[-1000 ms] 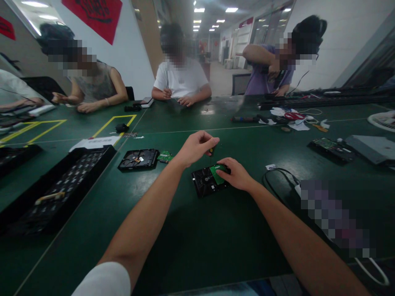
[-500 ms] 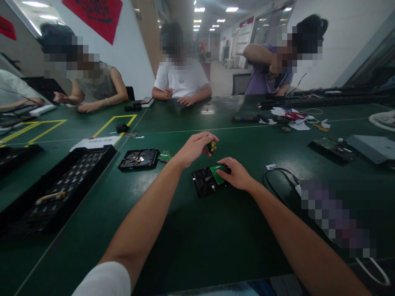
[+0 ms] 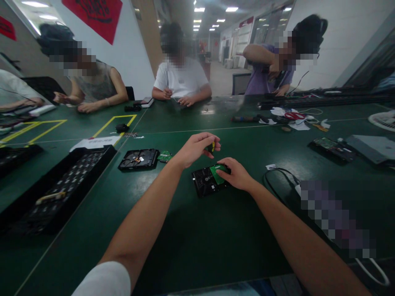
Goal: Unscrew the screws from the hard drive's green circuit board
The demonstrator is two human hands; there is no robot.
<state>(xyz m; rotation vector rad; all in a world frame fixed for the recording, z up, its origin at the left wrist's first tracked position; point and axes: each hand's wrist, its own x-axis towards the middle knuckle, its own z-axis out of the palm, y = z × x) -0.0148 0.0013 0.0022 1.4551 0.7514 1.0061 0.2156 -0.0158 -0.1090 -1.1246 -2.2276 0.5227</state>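
Note:
A black hard drive (image 3: 206,183) with a green circuit board (image 3: 217,174) lies on the green table (image 3: 191,238) in front of me. My right hand (image 3: 236,173) rests on the drive's far right corner, fingers curled over the green board. Just above the drive, my left hand (image 3: 196,148) is closed around a small black and yellow screwdriver (image 3: 211,146), held upright with its tip pointing down at the drive.
A second opened drive (image 3: 138,159) and a loose green board (image 3: 165,156) lie to the left. A long black tray (image 3: 52,189) sits at far left. A black cable (image 3: 277,181) curls at right. Several other people sit round the far side.
My left hand's fingers have shifted round the screwdriver's handle, as if turning it in place. My right hand and the drive have stayed still.

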